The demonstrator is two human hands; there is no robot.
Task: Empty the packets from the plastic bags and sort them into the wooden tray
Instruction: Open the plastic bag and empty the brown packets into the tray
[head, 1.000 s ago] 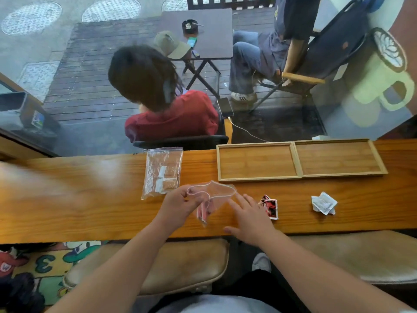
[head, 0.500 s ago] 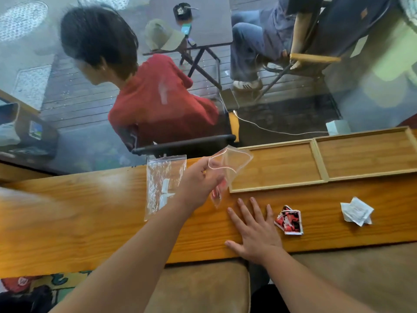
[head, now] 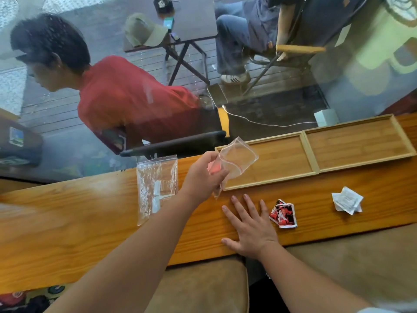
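Observation:
My left hand holds a clear plastic bag with a red zip line up over the left end of the wooden tray; the bag looks empty. My right hand lies flat on the wooden counter, fingers spread, holding nothing. A second clear plastic bag with white packets inside lies on the counter left of my left hand. A pile of red and black packets sits just right of my right hand. White packets lie further right. Both tray compartments are bare.
The counter runs along a glass window; behind it a person in a red top sits on a chair, and another person sits by a small folding table. A padded bench is below the counter's near edge.
My left hand lifted the clear bag from near the counter up and to the right, over the tray's left end. My right hand let go of the bag and came to rest flat on the counter.

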